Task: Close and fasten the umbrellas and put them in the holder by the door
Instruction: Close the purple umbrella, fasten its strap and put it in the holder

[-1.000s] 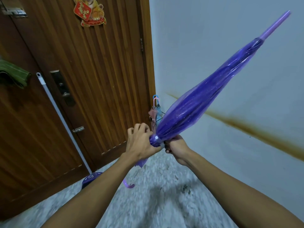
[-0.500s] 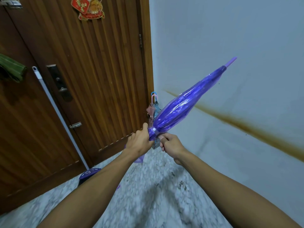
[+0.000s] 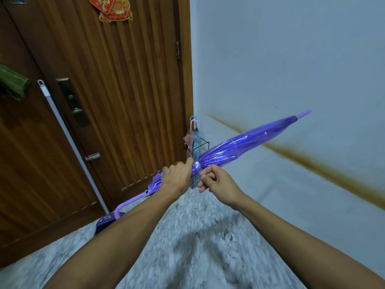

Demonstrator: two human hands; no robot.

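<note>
Since half a second ago we have tipped the purple umbrella [image 3: 239, 146] down: its pale tip [image 3: 303, 113], which pointed steeply up the wall, now lies much lower and farther right, and the shaft runs close to level across our view. Its curved handle [image 3: 121, 208] has come into sight low on the left, just above the floor [image 3: 187, 257].

Our left hand [image 3: 177, 180] is wrapped round the folded canopy near the strap, fingers curled over it, forefinger stretched along the plastic. Our right hand [image 3: 216, 182] sits just beside it on the near side, thumb and fingers curled and pinching at the band below the white snap [image 3: 196, 163] (whether they hold the strap itself or only the fabric we cannot tell). The snap looks pressed shut, and the canopy is rolled tight from there to the tip.

Behind our hands, in the corner where the wooden door [image 3: 114, 80] meets the wall [image 3: 291, 59], stands the wire holder [image 3: 203, 142], with a pink umbrella [image 3: 188, 138] and a blue umbrella [image 3: 195, 140] already upright in it, hooks up. The purple one is held in the air, near the holder but not in it.

A white pole [image 3: 68, 138] leans against the door, and a brown stain [image 3: 312, 163] streaks the wall.
</note>
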